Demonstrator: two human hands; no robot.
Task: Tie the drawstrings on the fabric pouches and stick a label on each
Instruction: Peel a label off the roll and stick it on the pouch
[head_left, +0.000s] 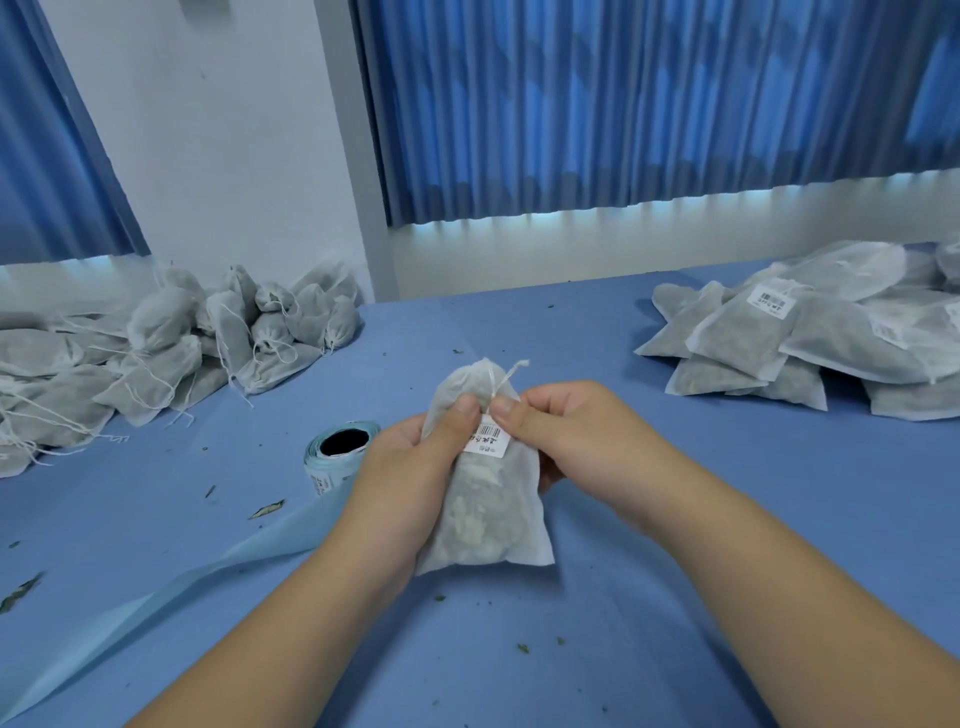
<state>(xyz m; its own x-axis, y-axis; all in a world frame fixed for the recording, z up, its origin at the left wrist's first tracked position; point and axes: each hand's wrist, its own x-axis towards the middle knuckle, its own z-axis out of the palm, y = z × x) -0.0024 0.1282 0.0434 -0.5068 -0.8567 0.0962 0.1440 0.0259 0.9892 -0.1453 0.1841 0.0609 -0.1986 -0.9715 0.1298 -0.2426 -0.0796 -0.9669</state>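
**A:** Where is the pouch (488, 509)?

**B:** Held above the table (649, 623) between both hands. Its long axis runs away from the person, with the neck and drawstring (511, 371) at the far end and the closed bottom nearest.

**A:** And the hands?

**B:** The left hand (410, 467) curls round the pouch's left side, thumb on the front. The right hand (561, 431) grips the right edge, thumb pressing the label (489, 440) just below the neck. The thumbs nearly meet.

**A:** So the label is on?

**B:** It looks stuck. I judge the thumbs are smoothing it down.

**A:** Where does it go?

**B:** Probably the labelled pile (831, 338), far right, so the right hand is nearer, and the table between is open. The untied pile (156, 353) lies far left. The roll (337, 457) sits just left of the left hand, and its backing strip (156, 597) trails toward the near-left edge.
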